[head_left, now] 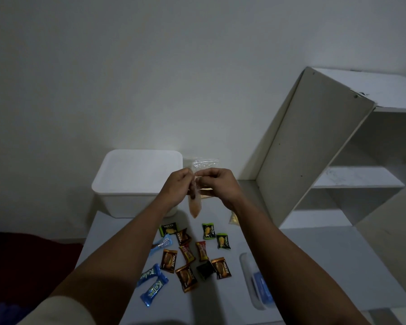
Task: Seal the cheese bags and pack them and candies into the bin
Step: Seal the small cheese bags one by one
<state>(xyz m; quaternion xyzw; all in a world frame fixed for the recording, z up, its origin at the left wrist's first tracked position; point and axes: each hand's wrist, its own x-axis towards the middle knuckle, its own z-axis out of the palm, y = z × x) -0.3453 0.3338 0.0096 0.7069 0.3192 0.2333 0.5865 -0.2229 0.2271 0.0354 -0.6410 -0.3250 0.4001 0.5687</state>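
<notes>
A small clear cheese bag [194, 205] hangs edge-on above the table, held up in the air. My left hand [177, 186] pinches its top from the left and my right hand [217, 184] pinches it from the right. Another clear bag [203, 163] lies at the back beside the white bin [136, 181], and a third bag [233, 218] shows partly under my right forearm. Several wrapped candies [188, 254], green, brown, red, black and blue, lie scattered on the white table [220, 301] below my hands.
A white shelf unit [338, 160] with open compartments stands at the right. A clear lidded box with something blue inside [258, 280] sits at the table's right edge. Dark red fabric [33, 254] lies to the left of the table.
</notes>
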